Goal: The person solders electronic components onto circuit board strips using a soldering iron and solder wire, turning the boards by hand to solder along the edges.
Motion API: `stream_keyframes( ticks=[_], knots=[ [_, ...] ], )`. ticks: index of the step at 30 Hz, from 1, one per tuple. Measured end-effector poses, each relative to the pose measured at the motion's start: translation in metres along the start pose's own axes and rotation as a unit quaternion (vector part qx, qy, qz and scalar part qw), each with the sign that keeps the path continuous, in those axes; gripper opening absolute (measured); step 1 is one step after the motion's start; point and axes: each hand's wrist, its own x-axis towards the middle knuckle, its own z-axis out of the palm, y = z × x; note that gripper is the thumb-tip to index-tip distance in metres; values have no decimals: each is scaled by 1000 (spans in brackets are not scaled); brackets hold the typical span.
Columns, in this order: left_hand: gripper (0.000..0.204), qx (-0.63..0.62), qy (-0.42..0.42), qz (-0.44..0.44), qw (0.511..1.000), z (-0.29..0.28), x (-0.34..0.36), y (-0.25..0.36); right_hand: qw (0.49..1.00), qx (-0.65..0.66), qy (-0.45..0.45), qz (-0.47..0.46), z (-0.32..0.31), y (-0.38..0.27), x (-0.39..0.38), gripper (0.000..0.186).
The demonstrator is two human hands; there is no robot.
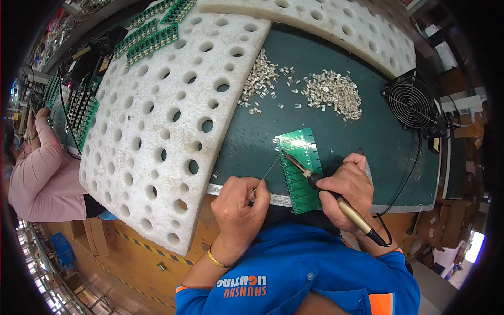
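A green circuit board panel point(302, 173) lies at the front of the bench, with small pin connectors along its left edge. My right hand point(341, 191) is closed round a gold soldering iron point(348, 210), whose tip rests at the board's upper left, by the connectors. My left hand point(239, 207) pinches a thin solder wire point(269, 171) left of the board, its free end reaching toward the iron's tip. Behind the board, two heaps of small white connectors point(331, 94) lie on the dark green mat point(367, 157). A grey object partly hidden beside my right hand is too unclear to name.
A white foam sheet with holes point(157, 121) covers the left, carrying green boards point(149, 47). Another foam strip point(357, 26) lines the back. A black fan point(412, 100) stands at the right, its cable running along the bench. A co-worker in a pink top point(44, 178) works at the far left.
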Motion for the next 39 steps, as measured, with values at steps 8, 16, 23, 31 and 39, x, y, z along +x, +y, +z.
stream_keyframes(
  ticks=[8,16,23,31,39],
  knots=[
    [13,-3,4,-1,1000,-2,-2,1,1000,3,21,8,-3,0,-3,25],
    [13,0,1,1,1000,-2,-4,2,1000,-5,13,3,-4,-3,-4,24],
    [13,3,5,17,1000,0,-5,0,1000,4,7,2,-3,-3,-4,24],
    [12,-1,3,8,1000,1,-4,2,1000,7,3,1,-2,-1,-6,25],
    [13,2,2,17,1000,3,-3,2,1000,-1,-4,-1,-2,-3,-5,25]
  ],
)
